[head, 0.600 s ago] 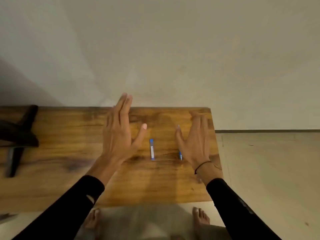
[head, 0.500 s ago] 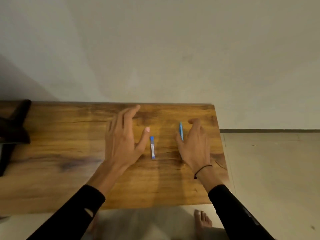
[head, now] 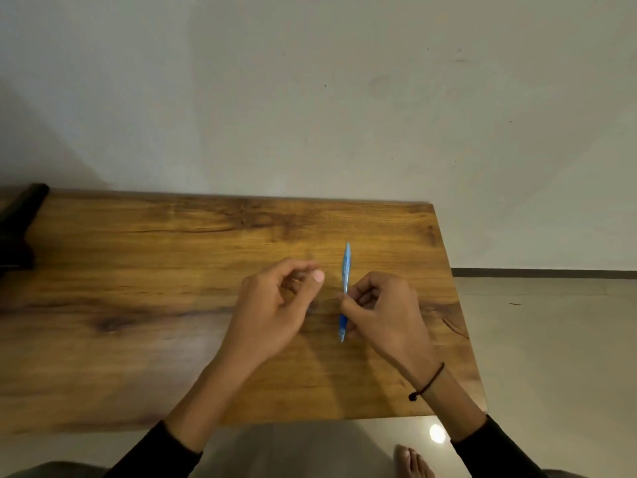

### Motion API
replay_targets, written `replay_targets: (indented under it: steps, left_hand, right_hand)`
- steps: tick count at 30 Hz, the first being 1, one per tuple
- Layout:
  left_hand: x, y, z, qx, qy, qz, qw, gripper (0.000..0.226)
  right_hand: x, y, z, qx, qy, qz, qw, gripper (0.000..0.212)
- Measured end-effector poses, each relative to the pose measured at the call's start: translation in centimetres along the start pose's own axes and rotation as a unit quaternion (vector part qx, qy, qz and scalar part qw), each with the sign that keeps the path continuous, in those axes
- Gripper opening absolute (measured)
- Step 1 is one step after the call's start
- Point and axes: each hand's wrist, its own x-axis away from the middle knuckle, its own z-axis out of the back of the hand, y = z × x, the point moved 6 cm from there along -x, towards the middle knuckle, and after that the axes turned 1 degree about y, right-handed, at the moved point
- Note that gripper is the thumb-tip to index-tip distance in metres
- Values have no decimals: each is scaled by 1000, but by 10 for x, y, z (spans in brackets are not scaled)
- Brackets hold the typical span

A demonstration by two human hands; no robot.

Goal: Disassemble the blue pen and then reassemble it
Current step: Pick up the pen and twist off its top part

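On the wooden table, my right hand is shut on the blue pen, pinching its middle between thumb and fingers. The pen points away from me, with its darker blue end sticking out below the thumb. Just left of it, my left hand has its fingers curled in and its thumb raised. The short blue and white pen piece seen earlier is hidden; whether the left hand holds it is unclear.
A dark object sits at the table's far left edge. The table's right edge runs close past my right wrist, with tiled floor beyond. A bare foot shows below the front edge. A plain wall stands behind.
Both hands went from flat and spread to curled. The right hand took hold of the blue pen. The left hand closed over the spot where the short blue piece lay.
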Motion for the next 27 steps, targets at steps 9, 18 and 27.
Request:
replay_targets:
  steps: [9, 18, 27]
  left_hand:
    - [-17, -1, -17, 23, -61, 5, 998, 21]
    - [-22, 15, -21, -98, -93, -49, 990, 31]
    - [-24, 24, -18, -147, -83, -59, 984, 26]
  right_hand:
    - [6, -21, -18, -76, -94, 53, 991, 6]
    - [-29, -20, 18, -278, -55, 52, 958, 17]
    - [-35, -14, 20, -333, -23, 57, 941, 3]
